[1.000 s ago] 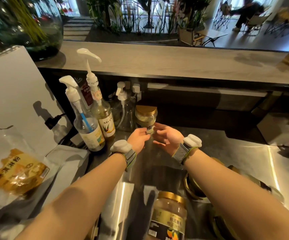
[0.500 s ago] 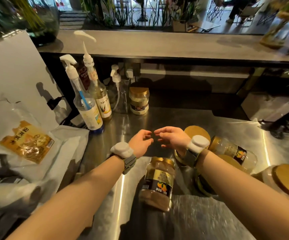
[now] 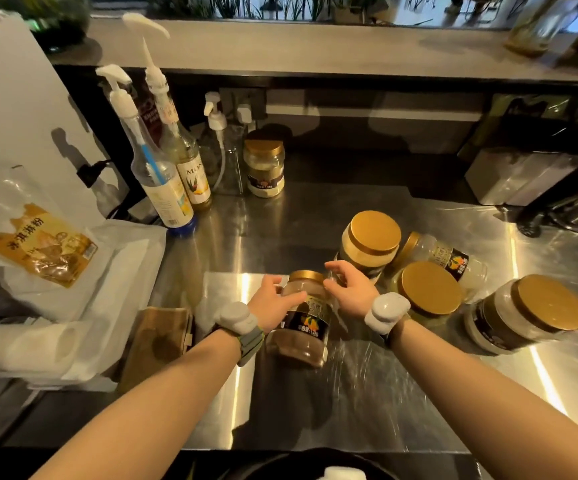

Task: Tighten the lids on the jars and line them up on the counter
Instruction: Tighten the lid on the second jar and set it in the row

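Standing near the front of the counter, the brown jar is gripped at its shoulder by the left hand, likely as a brace. The right hand curls beside the gold lid; contact unclear

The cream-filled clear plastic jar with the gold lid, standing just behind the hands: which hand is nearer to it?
Right. The right hand is directly in front of the cream-filled gold-lidded jar; the left hand holds the left side of the brown-filled jar, farther away.
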Available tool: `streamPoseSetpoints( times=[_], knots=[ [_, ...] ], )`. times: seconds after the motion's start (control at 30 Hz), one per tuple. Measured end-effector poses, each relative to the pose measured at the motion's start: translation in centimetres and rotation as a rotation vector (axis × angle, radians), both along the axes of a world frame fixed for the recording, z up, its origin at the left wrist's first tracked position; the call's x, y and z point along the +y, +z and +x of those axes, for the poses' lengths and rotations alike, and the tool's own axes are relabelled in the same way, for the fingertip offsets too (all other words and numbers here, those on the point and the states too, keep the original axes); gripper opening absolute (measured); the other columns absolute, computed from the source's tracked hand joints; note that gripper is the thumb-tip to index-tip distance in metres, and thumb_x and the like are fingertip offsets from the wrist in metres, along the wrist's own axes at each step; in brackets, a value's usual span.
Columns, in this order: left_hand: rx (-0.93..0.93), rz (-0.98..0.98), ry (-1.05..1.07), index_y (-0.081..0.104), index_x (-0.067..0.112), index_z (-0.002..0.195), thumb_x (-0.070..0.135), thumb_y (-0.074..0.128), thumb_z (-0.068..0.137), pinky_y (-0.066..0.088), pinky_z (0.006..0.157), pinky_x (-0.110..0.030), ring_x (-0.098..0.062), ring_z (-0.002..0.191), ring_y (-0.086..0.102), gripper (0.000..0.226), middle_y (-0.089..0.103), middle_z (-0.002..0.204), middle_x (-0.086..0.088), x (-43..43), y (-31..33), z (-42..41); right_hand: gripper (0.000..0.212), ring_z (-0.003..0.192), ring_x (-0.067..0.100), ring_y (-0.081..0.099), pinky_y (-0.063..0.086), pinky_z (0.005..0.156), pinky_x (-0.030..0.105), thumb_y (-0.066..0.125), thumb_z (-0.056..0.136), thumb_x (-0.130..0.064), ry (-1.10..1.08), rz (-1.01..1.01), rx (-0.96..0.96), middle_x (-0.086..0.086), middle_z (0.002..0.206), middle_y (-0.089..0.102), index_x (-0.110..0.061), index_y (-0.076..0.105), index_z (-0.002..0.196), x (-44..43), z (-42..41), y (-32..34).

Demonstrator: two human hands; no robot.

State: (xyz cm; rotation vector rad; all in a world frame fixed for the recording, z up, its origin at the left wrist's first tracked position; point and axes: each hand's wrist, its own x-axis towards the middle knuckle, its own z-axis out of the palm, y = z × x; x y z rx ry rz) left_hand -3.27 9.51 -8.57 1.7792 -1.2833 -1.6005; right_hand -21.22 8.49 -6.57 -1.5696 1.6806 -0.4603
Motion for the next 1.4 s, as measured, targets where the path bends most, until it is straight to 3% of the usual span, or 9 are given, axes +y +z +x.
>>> streamPoseSetpoints(
  times=[0.3,0.43,0.67,0.87,1.07,1.13,1.23,1.3,1.4],
  knots=[
    [-0.19,0.067,-0.123,0.021,0.017,0.142,0.056,0.067,0.076,0.044,0.089,-0.028,-0.022,0.114,0.053,0.089,0.049,0.132,-0.004,1.9,0.0,-0.5,0.045,0.13,0.023,0.048,0.04,0.104,0.034,0.053,0.095,-0.03,-0.043,0.108,-0.013,0.006,0.139,0.052,-0.018,0.045,0.138,0.4,-0.1,-0.8],
    [-0.255,0.045,-0.198,0.017,0.017,0.142,0.06,0.073,0.067,0.047,0.098,-0.031,-0.022,0.121,0.051,0.103,0.045,0.137,-0.004,2.4,0.0,-0.5,0.046,0.122,0.026,0.052,0.049,0.098,0.043,0.052,0.095,-0.031,-0.093,0.189,-0.081,0.009,0.139,0.051,-0.018,0.043,0.138,0.3,0.2,-0.8],
    [-0.335,0.099,-0.247,0.025,0.016,0.137,0.064,0.079,0.054,0.049,0.097,-0.035,-0.022,0.118,0.052,0.11,0.047,0.131,-0.004,1.8,0.4,-0.7,0.043,0.104,0.022,0.054,0.055,0.085,0.039,0.048,0.097,-0.031,-0.109,0.264,-0.117,0.01,0.133,0.052,-0.018,0.041,0.137,0.0,0.7,-0.6],
    [-0.362,0.04,-0.269,0.026,0.016,0.136,0.06,0.082,0.053,0.048,0.089,-0.027,-0.018,0.113,0.052,0.109,0.048,0.13,-0.002,0.8,1.3,-0.3,0.038,0.111,0.025,0.056,0.052,0.094,0.047,0.053,0.094,-0.031,-0.123,0.188,-0.117,0.008,0.127,0.056,-0.018,0.045,0.129,-0.7,0.9,0.1],
    [-0.358,-0.069,-0.169,0.017,0.017,0.138,0.049,0.09,0.043,0.05,0.097,-0.039,-0.026,0.115,0.054,0.125,0.049,0.129,-0.007,-0.9,2.9,-0.3,0.034,0.103,0.021,0.057,0.056,0.087,0.042,0.055,0.092,-0.033,-0.121,0.046,-0.124,0.004,0.114,0.056,-0.018,0.047,0.122,-2.4,1.7,2.5],
    [-0.364,-0.089,-0.147,0.023,0.01,0.136,0.051,0.085,0.051,0.049,0.097,-0.043,-0.032,0.108,0.058,0.113,0.052,0.124,-0.014,-2.1,3.7,-0.1,0.034,0.104,0.021,0.057,0.057,0.086,0.04,0.056,0.091,-0.032,-0.131,-0.022,-0.13,0.004,0.115,0.056,-0.019,0.048,0.121,-3.2,1.9,3.8],
    [-0.449,-0.228,-0.297,0.022,0.01,0.138,0.05,0.055,0.088,0.056,0.085,-0.044,-0.032,0.087,0.061,0.073,0.05,0.115,-0.015,-3.8,5.7,0.2,0.034,0.101,0.016,0.054,0.053,0.078,0.027,0.057,0.091,-0.03,-0.128,-0.127,-0.129,0.002,0.114,0.054,-0.017,0.049,0.122,-4.2,2.2,5.6],
    [-0.362,-0.231,-0.214,0.02,0.016,0.134,0.042,0.081,0.067,0.054,0.078,-0.028,-0.017,0.09,0.056,0.094,0.049,0.117,-0.004,-4.8,5.6,0.5,0.034,0.099,0.015,0.053,0.051,0.072,0.022,0.058,0.091,-0.029,-0.128,-0.185,-0.123,0.002,0.113,0.053,-0.017,0.05,0.122,-4.9,2.4,6.6],
    [-0.401,-0.329,-0.088,0.026,0.023,0.13,0.049,0.09,0.042,0.048,0.088,-0.028,-0.016,0.108,0.051,0.112,0.046,0.118,0.003,-5.7,6.1,1.1,0.033,0.103,0.018,0.054,0.058,0.081,0.034,0.061,0.089,-0.03,-0.113,-0.182,-0.153,0.002,0.117,0.049,-0.023,0.048,0.119,-5.9,2.4,8.0]
  ],
)
